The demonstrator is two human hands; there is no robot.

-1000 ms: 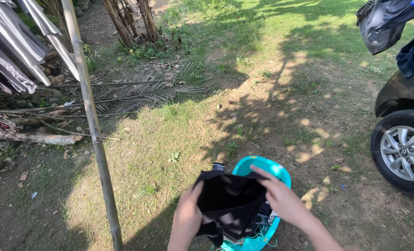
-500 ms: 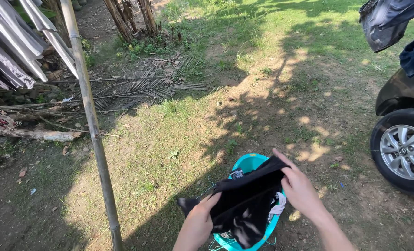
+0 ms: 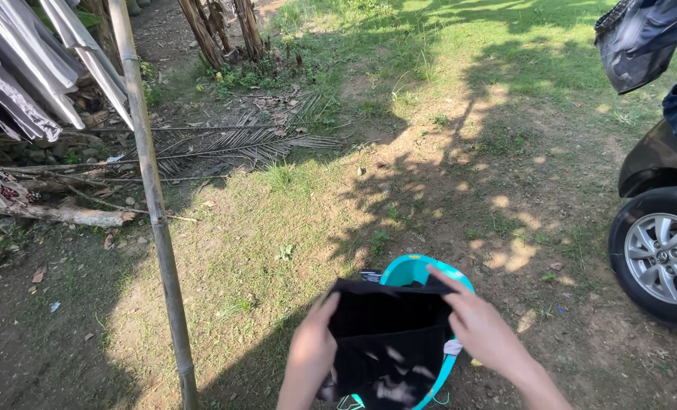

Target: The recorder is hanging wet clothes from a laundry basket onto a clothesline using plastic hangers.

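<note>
Two bare forearms reach forward, side by side. The left hand (image 3: pixel 313 351) and right hand (image 3: pixel 481 328) are raised, fingers pinched closed.

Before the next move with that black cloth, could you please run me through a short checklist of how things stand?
1. Left hand grips the left top corner of the black cloth: ok.
2. Right hand pinches the right top corner: ok.
3. Top edge stretched flat between the hands: ok.
4. Cloth lifted clear of the turquoise basin: cannot tell, as its lower part hangs over the basin and hides it.
5. Bamboo pole standing to the left, apart from the cloth: ok.
6. Car wheel on the right, apart from both hands: ok.
</note>
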